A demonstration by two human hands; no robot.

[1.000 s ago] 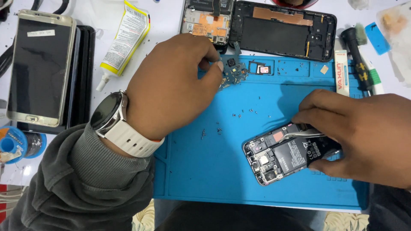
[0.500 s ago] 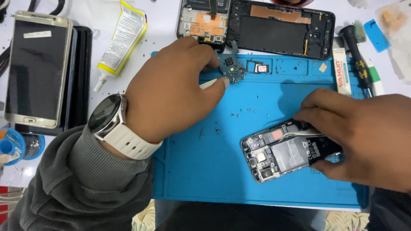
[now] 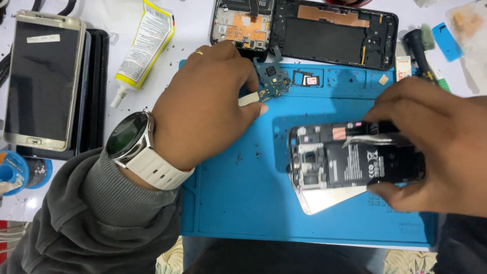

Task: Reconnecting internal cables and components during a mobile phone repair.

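My left hand [image 3: 203, 106], with a white-strapped watch on the wrist, rests on the top left of a blue work mat [image 3: 243, 203]. It pinches a small white flat tool [image 3: 248, 99] next to a little blue circuit board [image 3: 274, 81]. My right hand [image 3: 436, 142] grips an opened black phone [image 3: 350, 160] by its right end, insides up, raised over the mat. A thin silvery plate [image 3: 324, 200] sticks out below the phone.
A stripped black phone frame [image 3: 329, 35] and another opened board section [image 3: 238, 23] lie at the top. At the left are a yellow glue tube [image 3: 144, 43], a gold phone on a dark stack [image 3: 43, 81] and a blue spool [image 3: 20, 172]. Tiny screws [image 3: 253, 152] dot the mat; a screwdriver [image 3: 421, 45] lies top right.
My right hand has taken the opened phone off the mat and raised it nearer the camera. My left hand has stayed by the small circuit board with the white tool.
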